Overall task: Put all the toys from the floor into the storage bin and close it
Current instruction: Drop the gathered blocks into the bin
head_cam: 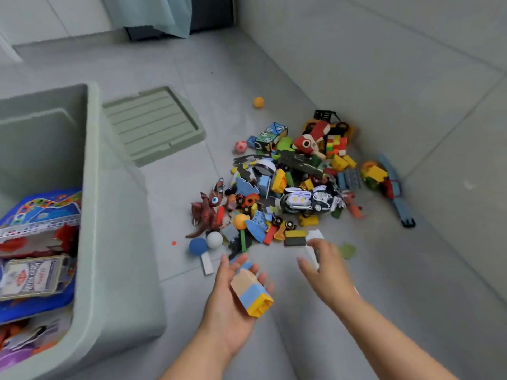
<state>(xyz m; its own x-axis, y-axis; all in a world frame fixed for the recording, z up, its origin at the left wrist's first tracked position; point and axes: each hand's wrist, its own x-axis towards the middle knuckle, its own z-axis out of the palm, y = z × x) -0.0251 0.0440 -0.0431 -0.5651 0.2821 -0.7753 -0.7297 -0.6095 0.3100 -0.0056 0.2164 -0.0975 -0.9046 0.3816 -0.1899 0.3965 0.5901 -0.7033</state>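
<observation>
A pile of toys lies on the grey floor by the wall: building blocks, a red dragon, a white motorbike, and a blue ball and a white ball. My left hand is turned palm up in front of the pile. A stack of tan, blue and yellow blocks lies on it, fingers loosely extended. My right hand, blurred, hovers with spread fingers over a white flat piece at the pile's near edge. The open green storage bin stands at the left with toys inside.
The bin's green lid lies flat on the floor behind the bin. An orange ball sits apart near the wall. A blue track piece and a green scrap lie to the right. The tiled wall runs close behind the pile.
</observation>
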